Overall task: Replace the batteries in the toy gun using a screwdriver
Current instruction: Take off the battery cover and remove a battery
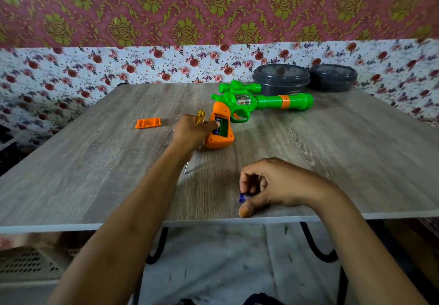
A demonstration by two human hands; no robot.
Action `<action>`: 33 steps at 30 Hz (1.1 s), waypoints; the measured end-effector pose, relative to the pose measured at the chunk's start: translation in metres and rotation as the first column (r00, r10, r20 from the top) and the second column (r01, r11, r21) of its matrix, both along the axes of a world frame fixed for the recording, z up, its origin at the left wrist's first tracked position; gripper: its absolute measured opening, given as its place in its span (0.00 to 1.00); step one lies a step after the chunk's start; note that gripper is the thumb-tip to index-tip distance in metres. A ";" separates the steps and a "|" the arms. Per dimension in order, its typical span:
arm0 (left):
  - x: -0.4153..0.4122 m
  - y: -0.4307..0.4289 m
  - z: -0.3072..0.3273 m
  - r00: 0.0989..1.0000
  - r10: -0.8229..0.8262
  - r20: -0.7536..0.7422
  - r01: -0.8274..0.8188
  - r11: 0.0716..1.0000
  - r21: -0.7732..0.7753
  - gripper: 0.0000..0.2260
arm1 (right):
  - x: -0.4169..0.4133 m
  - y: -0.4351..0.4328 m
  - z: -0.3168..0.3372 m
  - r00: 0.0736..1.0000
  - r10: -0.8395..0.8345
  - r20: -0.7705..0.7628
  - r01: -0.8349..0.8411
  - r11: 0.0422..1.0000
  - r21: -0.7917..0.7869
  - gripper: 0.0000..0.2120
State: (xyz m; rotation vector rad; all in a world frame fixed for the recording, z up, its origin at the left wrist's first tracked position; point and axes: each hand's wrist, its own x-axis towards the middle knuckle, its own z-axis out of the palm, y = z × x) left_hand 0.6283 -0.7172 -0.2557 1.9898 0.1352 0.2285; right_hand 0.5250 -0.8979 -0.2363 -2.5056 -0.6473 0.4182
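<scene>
The bench point(332, 162) shows a matt grey wood-grain top; the toy gun point(261, 101) is smooth, glossy plastic, green with an orange grip; the loose cover point(147, 123) is the same orange plastic; the screwdriver point(200, 117) has a clear yellow handle and thin metal shaft; two dark containers point(281, 79) look plastic, with shiny lids

1. The single head-worn view looked forward and down from above the table's point(332, 162) near edge.
2. It faced the far edge and the patterned wall point(213, 7).
3. It sat close, both forearms reaching in from below.
</scene>
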 end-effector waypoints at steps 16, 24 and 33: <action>0.004 0.001 -0.002 1.000 -0.004 0.013 0.004 1.000 -0.010 0.17 | 0.077 -0.066 0.001 0.736 -0.576 0.354 0.569 0.811 0.137 0.10; 0.003 0.001 -0.001 0.999 -0.029 0.018 0.030 1.000 -0.009 0.17 | 0.102 -0.099 -0.020 0.598 -0.712 0.369 0.747 0.662 0.065 0.11; 0.001 0.000 0.000 1.000 -0.025 0.014 0.025 1.000 -0.010 0.16 | 0.085 -0.050 -0.011 0.569 -0.666 0.482 0.637 0.728 0.252 0.15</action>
